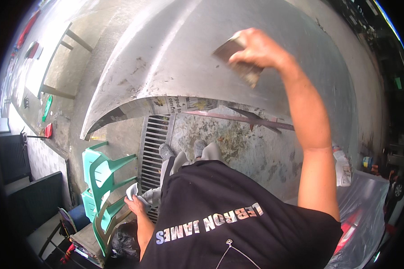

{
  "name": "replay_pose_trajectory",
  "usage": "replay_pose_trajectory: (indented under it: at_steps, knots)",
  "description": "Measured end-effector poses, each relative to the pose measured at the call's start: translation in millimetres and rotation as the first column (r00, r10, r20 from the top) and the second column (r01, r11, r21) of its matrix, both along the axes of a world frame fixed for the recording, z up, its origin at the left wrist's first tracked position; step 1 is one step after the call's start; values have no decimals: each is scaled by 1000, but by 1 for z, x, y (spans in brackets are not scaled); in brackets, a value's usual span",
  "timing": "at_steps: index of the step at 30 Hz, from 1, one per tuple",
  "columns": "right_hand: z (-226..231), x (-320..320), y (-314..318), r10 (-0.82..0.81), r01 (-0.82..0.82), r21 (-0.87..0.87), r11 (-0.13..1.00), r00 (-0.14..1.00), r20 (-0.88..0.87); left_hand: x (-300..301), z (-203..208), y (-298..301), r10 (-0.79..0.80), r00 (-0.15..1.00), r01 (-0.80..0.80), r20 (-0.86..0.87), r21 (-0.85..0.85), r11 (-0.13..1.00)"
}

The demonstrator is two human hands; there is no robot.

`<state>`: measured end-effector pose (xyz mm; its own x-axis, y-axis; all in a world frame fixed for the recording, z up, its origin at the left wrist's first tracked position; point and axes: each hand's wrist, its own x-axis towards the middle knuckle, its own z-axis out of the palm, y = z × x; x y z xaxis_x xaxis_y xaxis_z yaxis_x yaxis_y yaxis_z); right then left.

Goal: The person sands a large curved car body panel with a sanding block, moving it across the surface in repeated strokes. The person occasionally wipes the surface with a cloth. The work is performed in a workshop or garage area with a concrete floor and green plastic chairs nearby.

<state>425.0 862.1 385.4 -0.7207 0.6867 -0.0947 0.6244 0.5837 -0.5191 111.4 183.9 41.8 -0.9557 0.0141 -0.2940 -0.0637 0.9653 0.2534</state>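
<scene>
The right hand (256, 48), nearer the panel (179, 62), grips a pad (248, 72) slanting down and right. The left hand (135, 206) holds a cloth (132, 190).

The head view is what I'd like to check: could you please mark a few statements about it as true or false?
1. The right grip holds a flat pad over the panel. True.
2. The panel is bright red. False: it is grey.
3. The left grip holds a cloth. True.
4. The cloth is black. False: it is pale.
5. Newspaper shows along the panel's near edge. True.
6. The left grip is higher in the picture than the right. False: it is lower.
</scene>
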Motion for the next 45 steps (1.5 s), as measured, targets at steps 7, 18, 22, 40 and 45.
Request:
replay_pose_trajectory:
  at_steps: [7,18,22,40,45]
  knots:
    - [-38,17,58,-94,72,-284,956,994,-64,27,-11,-31,101,995,-100,-23,58,993]
    - [-21,-37,33,155,-138,-209,968,985,69,32,3,-81,244,969,-239,49,-94,967]
    - [-10,-61,-4,275,-257,-104,961,935,223,52,-1,-87,243,968,-235,62,-115,965]
    - [-18,-50,29,113,-77,-274,959,987,119,42,-2,-77,204,973,-191,107,-124,974]
    - [-17,-58,14,207,-179,-212,961,972,113,40,-8,-78,188,979,-178,81,-118,977]
